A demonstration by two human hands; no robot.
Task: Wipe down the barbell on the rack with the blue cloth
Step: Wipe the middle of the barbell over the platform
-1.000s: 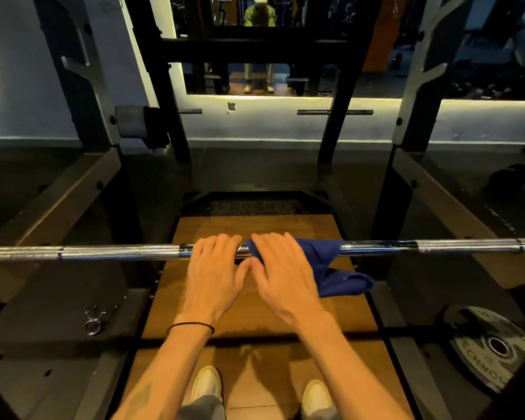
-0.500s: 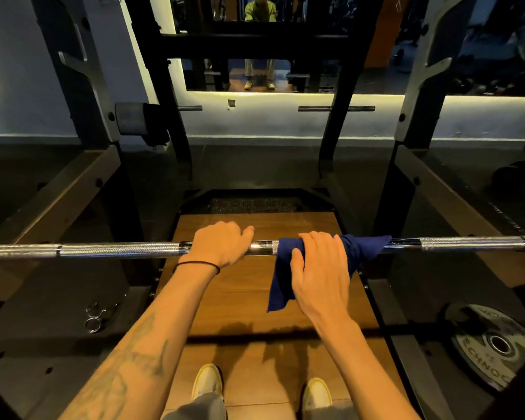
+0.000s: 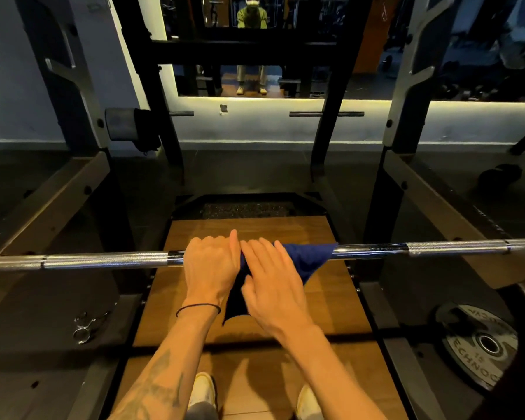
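Note:
A chrome barbell (image 3: 103, 260) lies across the rack at waist height, running the full width of the view. My left hand (image 3: 211, 266) grips its middle with fingers curled over the top. Right beside it, touching, my right hand (image 3: 275, 283) lies flat with straight fingers on the blue cloth (image 3: 308, 257). The cloth is draped over the bar; one end hangs down dark between my wrists, the other spreads to the right along the bar.
Black rack uprights (image 3: 406, 122) and sloped safety arms (image 3: 52, 201) flank me. A wooden platform (image 3: 249, 225) lies below the bar. A weight plate (image 3: 482, 344) sits at lower right, spring collars (image 3: 87, 325) on the floor at left. A mirror (image 3: 255, 40) faces me.
My right hand has slid the cloth leftward along the bar until it meets my left hand. The left hand has kept its grip at nearly the same spot.

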